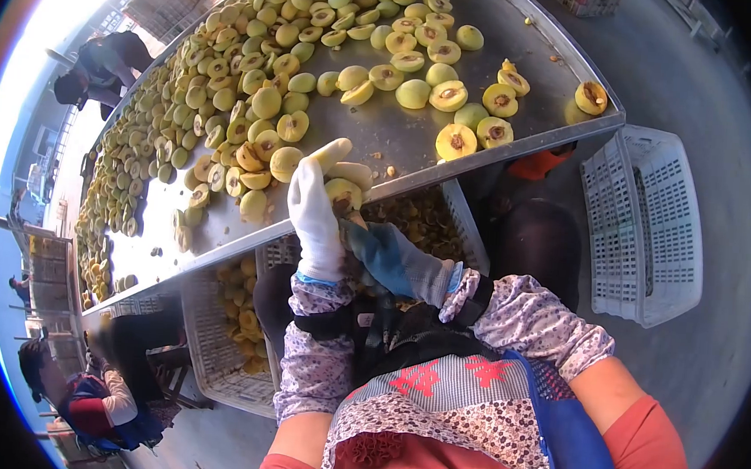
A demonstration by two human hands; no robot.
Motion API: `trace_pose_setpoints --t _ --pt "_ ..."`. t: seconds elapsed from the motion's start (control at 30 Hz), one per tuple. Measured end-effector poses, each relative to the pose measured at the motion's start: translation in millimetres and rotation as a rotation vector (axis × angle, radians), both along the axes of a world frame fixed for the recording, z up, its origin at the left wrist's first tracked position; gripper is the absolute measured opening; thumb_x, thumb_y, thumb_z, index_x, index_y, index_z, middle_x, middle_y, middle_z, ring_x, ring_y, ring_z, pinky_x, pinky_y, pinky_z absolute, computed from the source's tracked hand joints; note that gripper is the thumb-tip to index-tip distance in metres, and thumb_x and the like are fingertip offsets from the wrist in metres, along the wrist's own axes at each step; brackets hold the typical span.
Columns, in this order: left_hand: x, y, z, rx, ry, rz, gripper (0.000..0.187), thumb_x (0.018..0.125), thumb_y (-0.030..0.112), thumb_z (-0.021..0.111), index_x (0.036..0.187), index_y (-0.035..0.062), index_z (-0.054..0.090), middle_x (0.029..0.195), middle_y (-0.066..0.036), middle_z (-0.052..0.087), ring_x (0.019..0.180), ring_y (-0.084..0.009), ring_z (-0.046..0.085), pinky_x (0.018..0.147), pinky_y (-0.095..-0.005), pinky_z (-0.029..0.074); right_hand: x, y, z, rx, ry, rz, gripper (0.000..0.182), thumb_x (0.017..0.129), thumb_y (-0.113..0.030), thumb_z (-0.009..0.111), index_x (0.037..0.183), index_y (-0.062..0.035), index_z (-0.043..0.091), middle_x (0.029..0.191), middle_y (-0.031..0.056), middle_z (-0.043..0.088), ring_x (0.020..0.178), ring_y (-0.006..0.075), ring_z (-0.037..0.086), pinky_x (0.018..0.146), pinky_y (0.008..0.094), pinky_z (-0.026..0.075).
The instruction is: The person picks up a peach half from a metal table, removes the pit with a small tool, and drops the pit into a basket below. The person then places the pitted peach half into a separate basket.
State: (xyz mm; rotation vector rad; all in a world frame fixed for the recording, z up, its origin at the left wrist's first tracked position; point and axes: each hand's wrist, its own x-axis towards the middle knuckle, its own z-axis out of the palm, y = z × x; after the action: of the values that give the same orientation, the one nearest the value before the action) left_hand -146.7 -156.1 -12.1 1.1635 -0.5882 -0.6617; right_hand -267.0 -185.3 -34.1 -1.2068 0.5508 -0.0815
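Note:
My left hand (316, 201), in a white glove, is closed around a yellow-green peach half (343, 196) whose brown centre faces me. Its fingers reach over the near rim of the metal table (551, 99). My right hand (395, 261), in a blue-grey glove, is closed just below that fruit, its fingertips against it. A small tan bit shows at those fingertips; what it belongs to is hidden. Many halved peaches (266, 102) lie on the tabletop, some cut side up with brown stones or hollows showing.
Under the table edge are a crate of peach pieces (424, 220) and another crate (221, 371) with yellow halves. A white plastic crate (647, 225) stands on the floor at right. One co-worker (90, 398) sits at lower left; another person (106, 68) bends beyond the table.

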Motion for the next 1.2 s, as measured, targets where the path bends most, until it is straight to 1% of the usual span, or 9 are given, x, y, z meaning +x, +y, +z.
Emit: trace_pose_setpoints --t 0.1,0.2,0.3,0.57,0.63,0.73,0.87,1.07,1.2 --pt "1.3 1.8 7.2 0.176 -0.182 -0.089 0.049 0.106 0.035 0.040 0.114 -0.0058 0.066 0.078 -0.015 0.069 0.060 -0.0150 0.057 0.054 -0.0228 0.044 0.7 0.2 -2.1 -0.151 -0.039 -0.016 0.065 0.103 -0.055 0.043 0.092 0.0051 0.065 0.071 0.0093 0.063 0.072 0.0109 0.056 0.069 0.0322 0.048" --pt "4.1 4.0 -1.2 0.056 -0.096 -0.093 0.045 0.107 0.032 0.040 0.111 -0.0048 0.066 0.077 -0.013 0.071 0.057 -0.0119 0.056 0.053 -0.0226 0.045 -8.6 -3.7 17.7 -0.088 -0.001 0.023 0.065 0.102 -0.058 0.042 0.087 0.0013 0.063 0.066 0.0049 0.058 0.060 0.0106 0.054 0.057 0.0310 0.047" --pt "10.1 9.4 3.7 0.004 -0.025 -0.163 0.044 0.106 0.032 0.042 0.108 -0.0050 0.067 0.076 -0.013 0.071 0.056 -0.0130 0.057 0.053 -0.0235 0.046 -14.6 -9.6 34.1 0.435 0.049 0.212 0.058 0.098 -0.067 0.040 0.079 -0.0134 0.052 0.056 -0.0053 0.037 0.041 0.0078 0.031 0.037 0.0255 0.029" --pt "12.4 13.8 6.6 0.108 -0.171 -0.269 0.052 0.105 0.037 0.040 0.106 -0.0069 0.068 0.071 -0.016 0.069 0.052 -0.0169 0.058 0.051 -0.0241 0.047 -20.1 -14.0 24.3 0.769 -0.091 0.377 0.054 0.097 -0.068 0.042 0.082 -0.0166 0.048 0.054 -0.0088 0.030 0.040 0.0041 0.024 0.037 0.0231 0.023" --pt "11.4 14.9 10.0 0.133 -0.196 -0.282 0.052 0.105 0.037 0.040 0.106 -0.0068 0.068 0.070 -0.015 0.069 0.052 -0.0168 0.058 0.051 -0.0242 0.047 -22.4 -11.8 40.1 0.528 0.109 0.297 0.053 0.098 -0.066 0.042 0.081 -0.0162 0.048 0.054 -0.0091 0.031 0.039 0.0039 0.024 0.037 0.0231 0.022" --pt "7.1 15.4 10.4 0.189 -0.310 -0.341 0.053 0.105 0.038 0.039 0.104 -0.0064 0.068 0.069 -0.014 0.068 0.051 -0.0164 0.057 0.051 -0.0245 0.046 -24.4 -14.8 40.1 0.479 0.167 0.308 0.051 0.099 -0.062 0.041 0.082 -0.0148 0.048 0.054 -0.0082 0.032 0.039 0.0045 0.025 0.037 0.0239 0.023" --pt "7.2 16.9 6.1 0.012 -0.070 -0.199 0.053 0.104 0.039 0.042 0.099 -0.0059 0.068 0.068 -0.014 0.068 0.050 -0.0146 0.056 0.050 -0.0245 0.045 -22.0 -16.0 26.1 0.692 -0.024 0.395 0.047 0.099 -0.057 0.041 0.084 -0.0126 0.050 0.053 -0.0067 0.033 0.039 0.0058 0.026 0.038 0.0253 0.026" --pt "4.4 17.1 7.7 0.105 -0.255 -0.256 0.054 0.104 0.040 0.042 0.099 -0.0063 0.068 0.071 -0.016 0.070 0.051 -0.0150 0.056 0.048 -0.0247 0.045 -25.7 -8.0 35.3 0.376 0.157 0.258 0.054 0.097 -0.066 0.043 0.079 -0.0151 0.049 0.053 -0.0079 0.031 0.039 0.0050 0.025 0.036 0.0239 0.024" --pt "2.2 15.0 1.0 -0.019 -0.063 -0.150 0.056 0.104 0.043 0.045 0.104 -0.0083 0.068 0.074 -0.016 0.070 0.056 -0.0153 0.059 0.052 -0.0252 0.047 -22.3 -9.6 21.2 0.728 -0.055 0.301 0.053 0.098 -0.064 0.046 0.081 -0.0138 0.048 0.054 -0.0067 0.033 0.039 0.0058 0.027 0.036 0.0241 0.024"
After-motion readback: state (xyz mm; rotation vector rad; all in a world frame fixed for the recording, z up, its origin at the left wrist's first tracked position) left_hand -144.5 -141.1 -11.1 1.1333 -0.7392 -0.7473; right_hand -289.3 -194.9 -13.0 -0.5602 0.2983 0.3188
